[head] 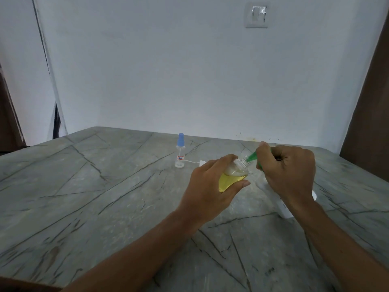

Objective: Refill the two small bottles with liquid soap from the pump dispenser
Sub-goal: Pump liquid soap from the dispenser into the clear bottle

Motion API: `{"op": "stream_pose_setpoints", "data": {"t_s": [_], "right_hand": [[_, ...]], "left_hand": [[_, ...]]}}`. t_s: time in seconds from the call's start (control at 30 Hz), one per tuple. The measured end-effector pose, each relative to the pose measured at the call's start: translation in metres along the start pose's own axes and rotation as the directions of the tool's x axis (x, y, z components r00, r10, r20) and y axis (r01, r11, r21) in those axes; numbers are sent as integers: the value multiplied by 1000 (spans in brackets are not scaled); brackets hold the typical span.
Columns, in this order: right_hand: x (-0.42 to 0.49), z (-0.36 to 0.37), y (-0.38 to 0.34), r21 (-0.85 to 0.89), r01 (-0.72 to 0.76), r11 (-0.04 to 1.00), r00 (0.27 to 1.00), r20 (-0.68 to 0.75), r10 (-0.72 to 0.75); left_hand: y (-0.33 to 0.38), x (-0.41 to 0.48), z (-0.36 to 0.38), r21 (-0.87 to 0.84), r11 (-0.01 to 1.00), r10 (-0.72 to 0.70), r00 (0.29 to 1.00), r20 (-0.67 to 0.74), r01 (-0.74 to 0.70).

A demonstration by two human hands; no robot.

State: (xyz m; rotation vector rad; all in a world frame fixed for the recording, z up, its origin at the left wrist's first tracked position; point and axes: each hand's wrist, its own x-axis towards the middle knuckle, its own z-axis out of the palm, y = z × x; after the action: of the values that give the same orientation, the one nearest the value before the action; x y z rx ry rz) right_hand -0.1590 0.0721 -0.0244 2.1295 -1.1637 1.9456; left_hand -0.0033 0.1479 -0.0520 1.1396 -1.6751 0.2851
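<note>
- Forearms come in from the near edge over the table (84, 186), a grey stone-look top crossed by dark veins.
- Left hand (210, 190) grips a clear bottle (229, 180), fingers over the top and thumb under its body. The bottle is held above the table, tilted, with its neck pointing up and to the right. Yellow liquid fills the lower part.
- Right hand (288, 171) is curled tight round a green cap (252, 155). The cap's end meets the bottle's threaded neck; whether it sits on the thread or only touches it cannot be told.
- White object (284, 207) lies on the table under the right wrist, mostly hidden; what it is cannot be told.
- Second bottle (180, 152) stands upright farther back and left of the hands, apart from them. It is clear, with a blue cap and a small label.
- White cord (192, 162) runs from just beside that bottle's base towards the left hand.
- Wall (189, 70) rises pale behind the table, with a switch (256, 14) high up.
</note>
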Motion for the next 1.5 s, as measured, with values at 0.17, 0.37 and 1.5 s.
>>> {"op": "stream_pose_setpoints", "data": {"t_s": [0.17, 0.37, 1.5], "right_hand": [[-3, -3, -4, 30, 10, 999, 1000, -8, -10], [-2, -3, -3, 25, 41, 999, 999, 5, -41], [-3, -4, -5, 41, 52, 998, 999, -2, -52]], "left_hand": [[1, 1, -1, 5, 1000, -2, 1000, -21, 3], [1, 2, -2, 7, 1000, -3, 999, -37, 3], [3, 1, -4, 30, 999, 17, 1000, -25, -16]]}}
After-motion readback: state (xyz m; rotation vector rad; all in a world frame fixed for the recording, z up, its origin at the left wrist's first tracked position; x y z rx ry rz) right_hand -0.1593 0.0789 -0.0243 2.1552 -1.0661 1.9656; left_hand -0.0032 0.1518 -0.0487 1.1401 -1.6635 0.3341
